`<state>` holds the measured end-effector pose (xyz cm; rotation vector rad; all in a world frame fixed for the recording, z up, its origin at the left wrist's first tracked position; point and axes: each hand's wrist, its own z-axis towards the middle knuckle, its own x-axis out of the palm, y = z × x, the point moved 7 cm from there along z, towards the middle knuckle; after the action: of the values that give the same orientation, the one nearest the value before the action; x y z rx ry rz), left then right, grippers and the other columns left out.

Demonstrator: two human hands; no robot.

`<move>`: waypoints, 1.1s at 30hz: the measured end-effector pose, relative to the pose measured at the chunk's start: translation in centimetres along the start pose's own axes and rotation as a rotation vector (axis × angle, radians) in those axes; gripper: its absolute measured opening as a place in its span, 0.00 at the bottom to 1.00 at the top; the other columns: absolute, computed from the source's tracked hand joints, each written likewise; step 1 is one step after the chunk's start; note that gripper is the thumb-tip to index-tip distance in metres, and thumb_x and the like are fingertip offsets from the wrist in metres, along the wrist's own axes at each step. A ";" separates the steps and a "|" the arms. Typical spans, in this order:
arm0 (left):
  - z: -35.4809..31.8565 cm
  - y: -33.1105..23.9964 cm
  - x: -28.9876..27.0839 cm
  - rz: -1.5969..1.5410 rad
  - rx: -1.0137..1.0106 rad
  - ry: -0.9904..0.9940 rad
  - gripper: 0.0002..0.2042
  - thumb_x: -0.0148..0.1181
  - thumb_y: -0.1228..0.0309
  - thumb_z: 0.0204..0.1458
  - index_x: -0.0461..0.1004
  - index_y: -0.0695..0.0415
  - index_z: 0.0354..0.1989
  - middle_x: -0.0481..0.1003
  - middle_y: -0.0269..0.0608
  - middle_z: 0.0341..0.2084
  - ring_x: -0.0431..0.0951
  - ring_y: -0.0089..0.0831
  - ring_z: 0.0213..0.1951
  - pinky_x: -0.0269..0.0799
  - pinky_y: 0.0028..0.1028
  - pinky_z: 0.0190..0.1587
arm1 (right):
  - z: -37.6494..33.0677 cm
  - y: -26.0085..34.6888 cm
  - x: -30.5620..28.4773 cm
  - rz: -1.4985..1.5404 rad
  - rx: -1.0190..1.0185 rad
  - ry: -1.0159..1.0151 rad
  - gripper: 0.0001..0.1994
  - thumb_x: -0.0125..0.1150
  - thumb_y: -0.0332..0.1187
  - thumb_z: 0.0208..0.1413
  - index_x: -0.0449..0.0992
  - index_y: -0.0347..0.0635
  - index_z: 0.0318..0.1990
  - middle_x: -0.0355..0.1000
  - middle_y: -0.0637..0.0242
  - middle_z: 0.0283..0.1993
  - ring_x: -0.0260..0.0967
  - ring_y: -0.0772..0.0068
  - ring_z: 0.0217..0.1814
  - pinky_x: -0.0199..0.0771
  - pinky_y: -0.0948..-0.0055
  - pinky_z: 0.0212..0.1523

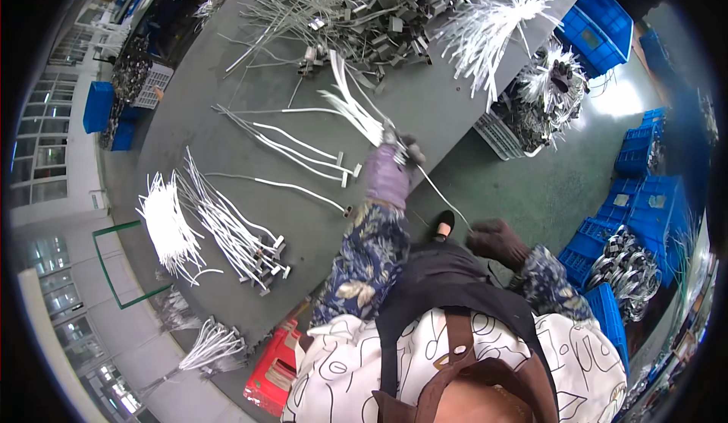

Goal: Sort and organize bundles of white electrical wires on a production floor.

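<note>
My left hand [389,172], in a purple glove, is closed round a bunch of thin white sleeves [362,121] above the grey table. A single white strand [444,195] runs from this hand past the table edge toward my right hand [497,242]. The right hand, in a dark brown glove, has its fingers pressed together at the strand's end; the exact grip is too small to make out. Left of my left hand lie a few white-sleeved wires [299,157] with small metal end pieces. Farther left is a bundle of similar sleeved wires [235,233].
A white sleeve bundle [168,226] lies at the table's left. Wires with metal blocks are heaped [379,17] at the far side, beside a loose white bunch [500,32]. Blue crates [652,210] stand on the right; a red box [273,366] is below the table edge.
</note>
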<state>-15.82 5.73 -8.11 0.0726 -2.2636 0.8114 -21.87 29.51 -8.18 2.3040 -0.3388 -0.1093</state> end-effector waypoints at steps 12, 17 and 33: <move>0.1 -12.0 1.7 0.035 0.482 -0.068 0.11 0.57 0.66 0.52 0.66 0.61 0.36 0.76 0.52 0.29 0.78 0.43 0.25 0.80 0.42 0.30 | -7.3 -9.8 -6.4 -0.208 0.103 -0.291 0.13 0.58 0.39 0.45 0.75 0.36 0.31 0.69 0.68 0.23 0.64 0.76 0.26 0.64 0.73 0.28; 0.1 -12.5 0.3 0.132 0.469 -0.118 0.09 0.56 0.68 0.53 0.68 0.61 0.33 0.76 0.52 0.26 0.78 0.41 0.24 0.80 0.42 0.27 | -8.2 -8.8 -6.4 -0.208 0.190 -0.290 0.14 0.58 0.37 0.47 0.75 0.33 0.35 0.71 0.61 0.28 0.67 0.69 0.29 0.66 0.69 0.33; -2.3 -9.2 -5.3 0.733 0.488 -0.212 0.12 0.57 0.64 0.52 0.74 0.62 0.26 0.73 0.37 0.18 0.72 0.24 0.20 0.67 0.24 0.22 | 4.9 7.2 0.9 -0.124 -0.218 -0.113 0.23 0.65 0.44 0.44 0.73 0.36 0.43 0.72 0.58 0.35 0.68 0.67 0.39 0.67 0.68 0.40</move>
<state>-7.96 -1.24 -5.48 -0.4935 -2.2332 1.7995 -23.42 21.08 -6.30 2.1054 -0.2291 -0.3236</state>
